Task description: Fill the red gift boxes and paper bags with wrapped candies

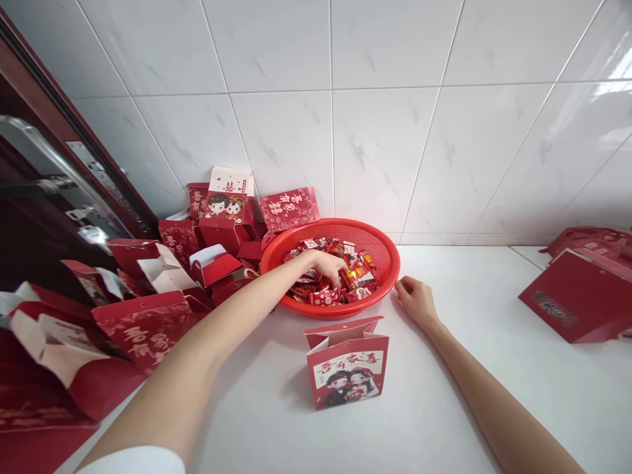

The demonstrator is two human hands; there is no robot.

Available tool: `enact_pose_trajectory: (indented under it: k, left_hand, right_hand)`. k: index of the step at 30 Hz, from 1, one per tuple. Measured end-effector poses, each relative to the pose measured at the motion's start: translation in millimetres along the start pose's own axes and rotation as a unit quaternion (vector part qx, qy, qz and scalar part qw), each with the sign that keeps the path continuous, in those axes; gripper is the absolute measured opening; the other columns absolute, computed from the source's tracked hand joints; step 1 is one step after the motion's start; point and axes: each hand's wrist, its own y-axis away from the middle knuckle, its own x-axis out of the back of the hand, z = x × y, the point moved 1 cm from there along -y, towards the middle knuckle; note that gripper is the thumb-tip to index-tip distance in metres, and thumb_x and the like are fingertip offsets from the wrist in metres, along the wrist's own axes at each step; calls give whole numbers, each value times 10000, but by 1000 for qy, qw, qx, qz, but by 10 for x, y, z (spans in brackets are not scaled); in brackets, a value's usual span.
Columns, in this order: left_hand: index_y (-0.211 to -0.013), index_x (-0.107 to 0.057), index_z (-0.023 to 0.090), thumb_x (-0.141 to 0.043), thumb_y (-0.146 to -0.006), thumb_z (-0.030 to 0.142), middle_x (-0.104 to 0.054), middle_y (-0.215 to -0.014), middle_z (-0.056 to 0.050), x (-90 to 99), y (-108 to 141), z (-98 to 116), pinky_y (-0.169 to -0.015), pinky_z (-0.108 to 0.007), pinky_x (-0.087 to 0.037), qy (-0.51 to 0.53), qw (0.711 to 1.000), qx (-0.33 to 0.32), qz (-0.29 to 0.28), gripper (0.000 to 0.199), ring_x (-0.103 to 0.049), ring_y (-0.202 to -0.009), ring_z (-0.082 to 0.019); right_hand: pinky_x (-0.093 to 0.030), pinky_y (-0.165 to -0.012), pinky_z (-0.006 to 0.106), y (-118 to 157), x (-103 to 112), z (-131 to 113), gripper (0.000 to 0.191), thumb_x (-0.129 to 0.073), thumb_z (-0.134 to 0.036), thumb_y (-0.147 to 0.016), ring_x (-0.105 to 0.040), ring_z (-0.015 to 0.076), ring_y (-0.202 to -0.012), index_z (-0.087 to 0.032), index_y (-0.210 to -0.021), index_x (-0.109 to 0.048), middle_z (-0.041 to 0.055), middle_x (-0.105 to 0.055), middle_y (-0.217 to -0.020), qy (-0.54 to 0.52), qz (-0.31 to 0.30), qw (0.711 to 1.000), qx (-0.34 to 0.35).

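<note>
My left hand (326, 265) reaches into a red plastic basket (390, 253) of wrapped candies (356, 276). Its fingers point down among the candies, and the fingertips are partly hidden, so a grip cannot be made out. Beside the basket's right rim, my right hand (417, 299) rests on the white tabletop (434, 408) with its fingers curled in; nothing shows in them. Nearer to me, in front of the basket, a red paper box (348, 372) with a cartoon couple stands upright, its top open.
Many red paper boxes (143, 329), several with open flaps, crowd the left side. Another red box (580, 293) and a red bag (592, 242) lie at the far right. A tiled wall (385, 158) rises behind; a door handle (54, 164) is at left.
</note>
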Motion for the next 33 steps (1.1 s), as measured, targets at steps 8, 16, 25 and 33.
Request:
enact_pose_trajectory:
  k: [8,16,25,33]
  left_hand:
    - [-1003,-794,201,-851,-536,327,-765,-943,-17,110,111,2,-775,-286,-503,163,982,-91,-12,487,-667,-908,-230]
    - [-1029,-806,213,-858,-604,283,-708,-1261,-62,161,98,-14,-1028,-345,-436,201,965,-144,90,434,-592,-1251,-283]
    - [-962,-769,154,-808,-620,271,-748,-895,-35,194,193,57,-835,-334,-498,296,933,-87,183,364,-656,-814,-174]
    - [-673,-697,158,-735,-608,281,-653,-676,21,210,165,6,-701,-287,-430,215,930,-54,294,144,-571,-688,-149]
  right_hand:
    - [-370,-578,301,1,-1,12,343,-454,-485,-825,-516,179,-548,-227,-613,-534,50,-628,-572,0,5,1000,6]
    - [-368,-565,298,4,-1,11,375,-457,-513,-828,-508,174,-537,-228,-592,-517,47,-624,-554,-4,5,1000,8]
    - [-375,-590,306,11,9,-10,381,-442,-532,-812,-516,183,-550,-229,-595,-519,52,-617,-556,-4,1,1000,-5]
    - [-384,-587,307,5,3,3,386,-462,-531,-819,-525,184,-547,-227,-591,-531,51,-622,-541,-9,1,1000,-5]
